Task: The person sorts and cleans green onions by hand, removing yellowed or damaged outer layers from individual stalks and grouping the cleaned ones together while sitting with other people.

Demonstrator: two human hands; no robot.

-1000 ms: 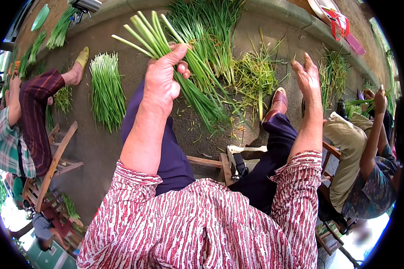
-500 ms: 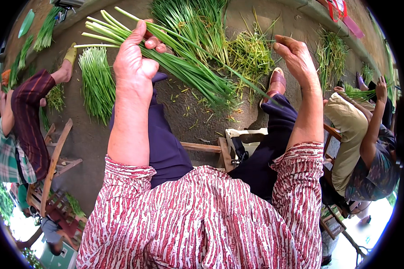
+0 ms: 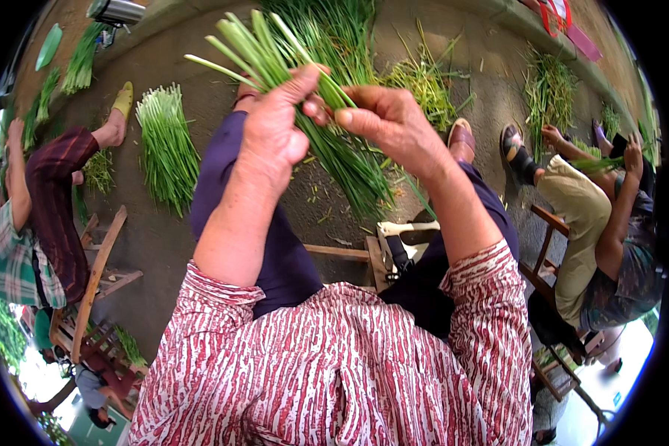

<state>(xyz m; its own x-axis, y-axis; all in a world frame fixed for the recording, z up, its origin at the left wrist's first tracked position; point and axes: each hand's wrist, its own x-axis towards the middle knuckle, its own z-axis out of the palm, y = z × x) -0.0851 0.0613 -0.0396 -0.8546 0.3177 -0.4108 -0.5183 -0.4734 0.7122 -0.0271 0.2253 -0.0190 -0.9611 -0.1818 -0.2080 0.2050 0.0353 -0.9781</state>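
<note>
A bunch of green chives [image 3: 353,171] with pale stem ends is gripped in my left hand [image 3: 279,134], up in front of me and above my knees. The stems fan out past the thumb toward the upper left, and the leaves hang down to the right. My right hand [image 3: 401,126] has come up against the bunch from the right, thumb and fingers pinched on stalks at its edge. Its fingertips are partly hidden behind the stalks.
A neat pile of chives [image 3: 165,145] lies on the ground at left. Beyond my hands is a larger heap of chives [image 3: 342,41], with yellowish trimmings [image 3: 420,85] beside it. A cream plastic frame [image 3: 401,249] stands between my legs. Co-workers sit on both sides near wooden chairs [image 3: 100,275].
My left hand has moved right and a little down with the bunch. My right hand has swung in from the right and closed on the bunch's edge.
</note>
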